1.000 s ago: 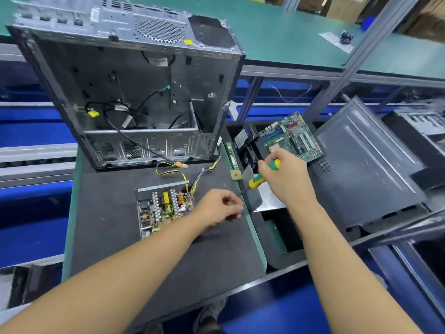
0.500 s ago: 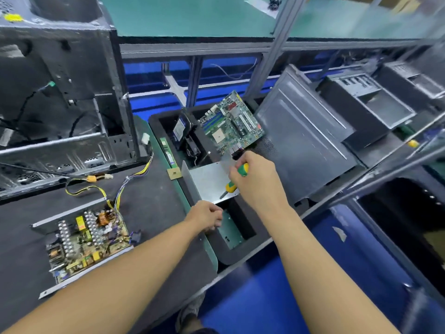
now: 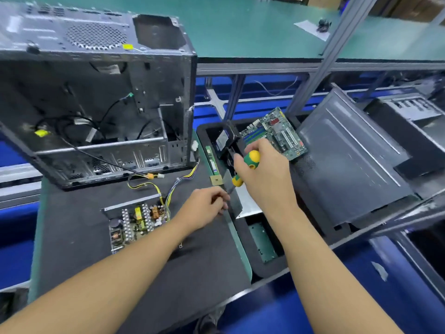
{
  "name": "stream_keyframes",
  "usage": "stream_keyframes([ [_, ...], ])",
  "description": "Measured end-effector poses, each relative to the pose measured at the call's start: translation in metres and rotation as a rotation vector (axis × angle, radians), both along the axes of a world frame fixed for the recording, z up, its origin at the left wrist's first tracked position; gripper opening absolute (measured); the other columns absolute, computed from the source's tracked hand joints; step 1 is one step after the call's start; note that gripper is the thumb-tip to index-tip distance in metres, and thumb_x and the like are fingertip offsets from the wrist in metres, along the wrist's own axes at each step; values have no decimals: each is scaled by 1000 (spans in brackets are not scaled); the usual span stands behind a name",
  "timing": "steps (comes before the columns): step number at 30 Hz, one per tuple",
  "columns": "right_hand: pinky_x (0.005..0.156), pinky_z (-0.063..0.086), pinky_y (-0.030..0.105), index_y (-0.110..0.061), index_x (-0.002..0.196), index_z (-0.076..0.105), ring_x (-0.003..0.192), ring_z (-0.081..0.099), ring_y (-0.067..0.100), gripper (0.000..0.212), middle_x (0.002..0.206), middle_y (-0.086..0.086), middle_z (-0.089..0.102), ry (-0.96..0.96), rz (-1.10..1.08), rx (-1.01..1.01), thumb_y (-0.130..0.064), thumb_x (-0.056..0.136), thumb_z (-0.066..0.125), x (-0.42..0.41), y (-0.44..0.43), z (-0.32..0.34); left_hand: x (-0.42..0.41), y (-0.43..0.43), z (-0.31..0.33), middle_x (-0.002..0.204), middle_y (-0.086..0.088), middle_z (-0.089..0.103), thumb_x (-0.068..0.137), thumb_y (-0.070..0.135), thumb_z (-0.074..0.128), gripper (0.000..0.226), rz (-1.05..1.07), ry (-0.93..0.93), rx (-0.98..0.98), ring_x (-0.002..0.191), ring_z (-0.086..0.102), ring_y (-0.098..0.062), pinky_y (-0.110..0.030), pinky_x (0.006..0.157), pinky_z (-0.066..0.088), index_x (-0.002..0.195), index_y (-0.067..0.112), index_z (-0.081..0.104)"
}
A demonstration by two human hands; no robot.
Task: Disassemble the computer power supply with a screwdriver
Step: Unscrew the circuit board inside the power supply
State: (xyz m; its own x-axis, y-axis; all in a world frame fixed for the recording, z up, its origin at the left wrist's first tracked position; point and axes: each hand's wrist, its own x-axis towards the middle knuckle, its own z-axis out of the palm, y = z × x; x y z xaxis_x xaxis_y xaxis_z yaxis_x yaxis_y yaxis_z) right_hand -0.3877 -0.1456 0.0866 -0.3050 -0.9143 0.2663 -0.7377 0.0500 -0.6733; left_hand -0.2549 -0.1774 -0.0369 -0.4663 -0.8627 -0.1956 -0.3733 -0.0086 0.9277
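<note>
We lose the tip of the screwdriver [image 3: 251, 158] behind the curled fingers of the left hand [image 3: 204, 209]; whether they pinch anything is too small to tell. The right hand [image 3: 266, 180] covers the handle's middle and, beyond it, a corner of the motherboard [image 3: 279, 132]. Far left of the left hand, the computer case [image 3: 96, 104] is cut off.

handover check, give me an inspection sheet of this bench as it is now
surface: dark mat, green-edged
job's things: opened power supply on the mat; screwdriver, held
clutter: computer case, motherboard, RAM stick, CPU chip, side panel
grips: right hand holds the screwdriver handle; left hand curled at its tip, hold unclear
cables: yellow wires run from the power supply
surroundings: green shelf, aluminium post
</note>
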Motion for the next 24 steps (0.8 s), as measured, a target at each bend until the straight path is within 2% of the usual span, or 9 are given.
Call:
stream_keyframes([
  [2, 57, 34, 19, -12, 90, 54, 67, 48, 12, 24, 71, -2, 54, -22, 44, -37, -32, 89, 69, 26, -5, -1, 37, -4, -1, 85, 10, 72, 91, 6, 50, 26, 66, -130, -180, 75, 62, 0, -14, 68, 46, 88, 25, 68],
  [5, 51, 34, 13, -14, 88, 51, 60, 52, 2, 23, 64, -6, 47, -53, 112, -2, -32, 93, 65, 60, -12, -10, 93, -9, -15, 112, 9, 65, 90, 20, 55, 23, 135, -507, -427, 108, 55, -15, -35, 95, 41, 109, 27, 65],
  [7, 50, 34, 16, -16, 89, 49, 58, 54, 3, 23, 66, -6, 49, -38, 161, 47, -33, 95, 62, 77, -15, -21, 124, -8, -30, 137, 5, 49, 88, 39, 57, 41, 146, -721, -444, 130, 39, -19, -41, 107, 26, 128, 30, 53],
  [9, 56, 39, 28, -16, 90, 49, 62, 51, 9, 23, 71, -3, 54, 0, 188, 93, -36, 96, 60, 90, -17, -33, 144, -7, -44, 153, 3, 32, 86, 55, 55, 65, 121, -791, -397, 143, 23, -19, -44, 115, 15, 144, 29, 39],
  [12, 63, 44, 36, -17, 94, 51, 71, 54, 22, 22, 74, 0, 58, 7, 206, 152, -38, 97, 58, 102, -17, -48, 158, -4, -58, 154, 2, 31, 83, 69, 49, 85, 55, -840, -350, 144, 23, -21, -44, 117, 10, 153, 29, 22],
  [15, 66, 47, 39, -17, 99, 52, 74, 56, 24, 22, 76, 0, 60, 31, 204, 176, -39, 98, 56, 106, -16, -58, 158, -4, -59, 138, 2, 45, 80, 69, 48, 76, 80, -854, -359, 132, 37, -23, -44, 111, 20, 145, 32, 34],
  [19, 61, 41, 36, -20, 99, 50, 68, 53, 15, 21, 73, -6, 56, 52, 175, 215, -41, 98, 55, 99, -23, -67, 149, -22, -40, 118, 2, 58, 72, 82, 33, 73, 56, -923, -96, 116, 52, -23, -47, 95, 32, 111, 29, 64],
  [21, 60, 37, 35, -20, 97, 49, 66, 51, 10, 22, 69, -8, 53, 56, 170, 232, -42, 98, 55, 93, -26, -72, 138, -31, -34, 116, 3, 61, 65, 91, 34, 81, -19, -981, 5, 116, 54, -23, -46, 95, 33, 103, 27, 66],
  [24, 60, 36, 33, -21, 95, 48, 71, 53, 21, 21, 69, -7, 52, 32, 180, 251, -41, 98, 56, 85, -31, -78, 117, -38, -35, 117, 4, 63, 64, 88, 52, 70, -66, -1008, 16, 117, 54, -23, -43, 96, 34, 95, 26, 58],
])
